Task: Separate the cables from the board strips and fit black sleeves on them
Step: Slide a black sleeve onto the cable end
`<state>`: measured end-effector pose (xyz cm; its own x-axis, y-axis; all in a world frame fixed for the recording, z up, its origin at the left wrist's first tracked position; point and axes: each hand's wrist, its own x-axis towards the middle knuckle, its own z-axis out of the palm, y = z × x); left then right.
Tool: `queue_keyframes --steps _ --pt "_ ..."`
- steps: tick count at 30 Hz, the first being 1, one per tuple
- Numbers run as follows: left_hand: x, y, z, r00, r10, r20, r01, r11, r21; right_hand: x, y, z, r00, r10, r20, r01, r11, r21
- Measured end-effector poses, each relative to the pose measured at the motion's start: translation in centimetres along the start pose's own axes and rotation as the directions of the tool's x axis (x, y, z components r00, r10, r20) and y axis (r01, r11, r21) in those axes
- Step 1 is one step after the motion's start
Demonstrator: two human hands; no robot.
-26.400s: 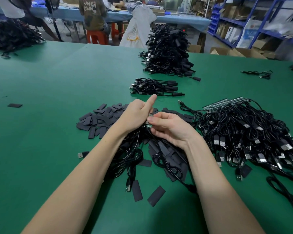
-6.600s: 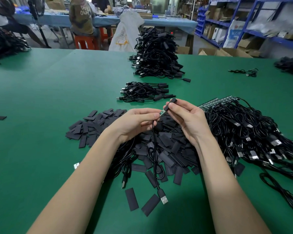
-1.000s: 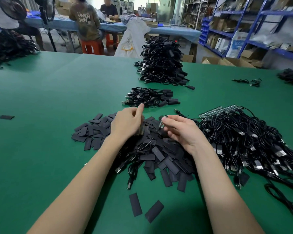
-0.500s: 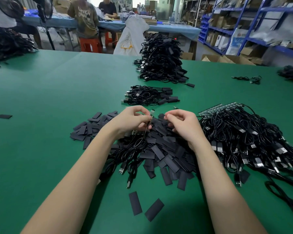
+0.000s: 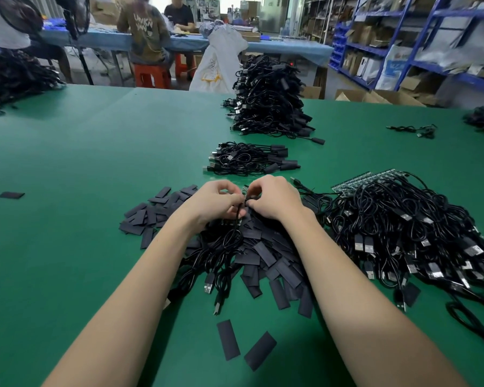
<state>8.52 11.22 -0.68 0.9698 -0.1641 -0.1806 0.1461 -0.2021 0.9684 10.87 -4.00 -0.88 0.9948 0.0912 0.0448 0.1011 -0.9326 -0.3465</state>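
Left hand (image 5: 215, 203) and right hand (image 5: 274, 201) meet knuckle to knuckle over the heap of flat black rectangular sleeves (image 5: 266, 252) on the green felt table (image 5: 67, 219). Fingers of both curled, pinching a thin black cable (image 5: 236, 219) at its top end; a small green board piece (image 5: 245, 189) shows just above the fingertips. Cable's long axis runs toward the person, hanging into loose coils. Tangled pile of black USB cables on board strips (image 5: 403, 227) lies right.

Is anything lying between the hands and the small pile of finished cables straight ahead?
Nothing visible. Bare green table separates the left hand and right hand from the small cable pile.
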Motion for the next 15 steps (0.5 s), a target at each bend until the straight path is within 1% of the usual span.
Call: queue_keyframes --steps 4,6,7,9,11,13,15 --pt "0.0 0.0 -0.1 1.0 0.005 0.004 -0.005 1.0 0.013 0.4 -0.3 -0.8 0.999 0.027 0.048 -0.025 0.999 -0.024" --pt "0.1 -0.1 -0.1 1.0 0.013 0.003 -0.013 1.0 0.018 -0.1 0.1 -1.2 0.999 0.046 0.022 -0.046 0.999 -0.006" --pt "0.1 -0.1 -0.1 1.0 0.018 0.005 -0.018 0.999 0.026 -0.5 0.4 -1.4 0.998 0.059 -0.014 -0.059 0.998 0.024" --pt "0.1 0.0 0.0 0.999 0.028 0.028 -0.029 0.999 0.027 -1.6 1.2 -1.4 0.987 0.091 -0.132 -0.072 0.987 0.145" --pt "0.1 0.2 0.3 0.997 0.031 0.072 -0.029 0.999 -0.037 -2.8 2.0 -1.2 0.957 0.137 -0.255 -0.041 0.936 0.35" --pt "0.0 0.4 0.8 0.992 0.051 0.116 -0.037 0.992 -0.123 -4.2 2.6 -0.7 0.926 0.173 -0.336 0.038 0.841 0.54" --pt "-0.2 0.5 1.4 0.986 0.069 0.155 -0.039 0.981 -0.192 -5.4 2.9 -0.2 0.912 0.193 -0.361 0.115 0.726 0.678"
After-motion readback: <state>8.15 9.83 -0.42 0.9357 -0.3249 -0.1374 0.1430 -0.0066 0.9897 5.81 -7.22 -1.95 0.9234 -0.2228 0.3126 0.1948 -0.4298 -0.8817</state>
